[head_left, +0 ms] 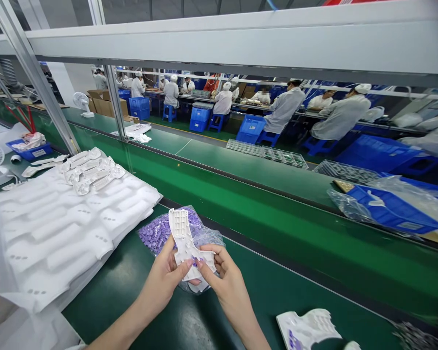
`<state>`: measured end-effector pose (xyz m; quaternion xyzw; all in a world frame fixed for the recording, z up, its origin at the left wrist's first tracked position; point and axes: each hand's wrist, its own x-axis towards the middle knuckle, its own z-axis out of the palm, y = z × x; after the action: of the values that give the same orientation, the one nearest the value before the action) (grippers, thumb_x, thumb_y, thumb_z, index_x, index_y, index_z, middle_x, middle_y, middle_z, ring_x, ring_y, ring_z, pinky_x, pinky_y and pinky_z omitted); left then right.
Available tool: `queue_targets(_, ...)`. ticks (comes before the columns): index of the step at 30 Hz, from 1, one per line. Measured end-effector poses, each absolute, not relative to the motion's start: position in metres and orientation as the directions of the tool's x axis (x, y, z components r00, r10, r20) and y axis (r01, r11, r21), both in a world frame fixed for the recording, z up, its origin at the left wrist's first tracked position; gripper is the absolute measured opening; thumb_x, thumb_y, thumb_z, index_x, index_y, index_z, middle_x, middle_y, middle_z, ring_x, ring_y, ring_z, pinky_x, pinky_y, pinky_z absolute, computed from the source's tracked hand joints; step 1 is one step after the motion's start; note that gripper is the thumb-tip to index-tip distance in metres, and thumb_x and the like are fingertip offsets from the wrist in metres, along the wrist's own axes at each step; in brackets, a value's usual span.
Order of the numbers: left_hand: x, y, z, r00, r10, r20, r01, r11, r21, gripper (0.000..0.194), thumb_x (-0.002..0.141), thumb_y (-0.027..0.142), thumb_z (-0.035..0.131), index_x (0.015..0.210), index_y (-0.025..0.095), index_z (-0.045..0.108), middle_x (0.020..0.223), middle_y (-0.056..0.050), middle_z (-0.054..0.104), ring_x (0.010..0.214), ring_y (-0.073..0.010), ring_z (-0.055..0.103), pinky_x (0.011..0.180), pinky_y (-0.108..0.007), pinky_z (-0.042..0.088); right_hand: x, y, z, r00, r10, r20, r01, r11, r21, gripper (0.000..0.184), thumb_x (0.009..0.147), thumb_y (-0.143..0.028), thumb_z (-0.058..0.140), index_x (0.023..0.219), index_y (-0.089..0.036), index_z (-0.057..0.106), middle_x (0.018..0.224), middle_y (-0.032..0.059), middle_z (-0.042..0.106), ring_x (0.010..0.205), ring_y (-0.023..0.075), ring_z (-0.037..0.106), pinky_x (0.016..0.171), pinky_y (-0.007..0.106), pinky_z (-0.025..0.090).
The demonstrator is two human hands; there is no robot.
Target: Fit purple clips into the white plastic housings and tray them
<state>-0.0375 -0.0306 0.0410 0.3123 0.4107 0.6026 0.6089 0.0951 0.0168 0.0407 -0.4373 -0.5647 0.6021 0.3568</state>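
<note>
Both of my hands are closed around a white moulded plastic part [182, 241] with a ribbed, grid-like upper end. My left hand [167, 272] grips its lower left side, while my right hand [224, 270] pinches the lower right. The two thumbs press close together on the lower face, where small purple spots show; I cannot tell nails from small purple pieces there. Just behind the part lies a clear plastic bag [155, 234] full of small purple pieces. A second white plastic part [309, 326], with purple pieces on it, rests at the lower right.
White foam sheets [58, 228] cover the left side, with several white parts [91, 170] stacked on top. A green conveyor belt [263, 209] runs behind the green bench [120, 277]. Small dark pieces [418, 335] lie far right. Blue bins [394, 206] and seated co-workers are beyond.
</note>
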Motion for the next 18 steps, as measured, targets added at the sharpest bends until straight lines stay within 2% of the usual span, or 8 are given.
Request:
queue_targets(6, -0.0367, -0.0299, 0.0457, -0.048, 0.988, -0.144, -0.521, 0.099, 0.848, 0.064, 0.079, 0.029, 0.065, 0.13, 0.018, 0.028, 0.103, -0.009, 0.061, 0.081, -0.0166, 0.059, 0.069, -0.03, 0.055, 0.0997, 0.0186, 0.0399, -0.462, 0.874, -0.149, -0.008, -0.172, -0.985, 0.035, 0.078, -0.044, 0.064, 0.102, -0.02, 0.055, 0.088, 0.0039, 0.064, 0.072, 0.0175, 0.058, 0.065, 0.029, 0.046)
queue_targets(10, -0.031, -0.026, 0.0393, -0.116, 0.978, -0.173, -0.516, 0.09, 0.852, 0.065, 0.071, 0.025, 0.073, 0.123, 0.017, 0.035, 0.099, -0.008, 0.061, 0.078, -0.0161, 0.059, 0.065, -0.028, 0.055, 0.099, 0.0172, 0.0377, -0.421, 0.895, -0.15, 0.017, -0.157, -0.987, 0.033, 0.079, -0.044, 0.062, 0.099, -0.02, 0.054, 0.085, 0.0043, 0.063, 0.067, 0.017, 0.057, 0.062, 0.03, 0.048)
queue_targets(13, -0.0291, -0.0237, 0.0388, -0.16, 0.966, -0.204, -0.469, 0.108, 0.877, 0.061, 0.069, 0.026, 0.073, 0.118, 0.016, 0.038, 0.095, -0.006, 0.061, 0.073, -0.0149, 0.058, 0.059, -0.027, 0.055, 0.0976, 0.0159, 0.0384, -0.436, 0.887, -0.156, -0.009, -0.177, -0.984, 0.034, 0.078, -0.044, 0.063, 0.1, -0.02, 0.055, 0.09, 0.0058, 0.065, 0.073, 0.0183, 0.058, 0.065, 0.03, 0.048)
queue_targets(18, -0.0295, -0.0251, 0.0443, -0.173, 0.961, -0.215, -0.441, 0.119, 0.89, 0.061, 0.071, 0.028, 0.07, 0.121, 0.018, 0.036, 0.099, -0.007, 0.06, 0.075, -0.0159, 0.059, 0.059, -0.028, 0.055, 0.0977, 0.0151, 0.0409, -0.438, 0.889, -0.138, -0.009, -0.157, -0.988, 0.034, 0.076, -0.036, 0.061, 0.105, -0.02, 0.054, 0.097, 0.0056, 0.065, 0.082, 0.0187, 0.059, 0.073, 0.029, 0.046)
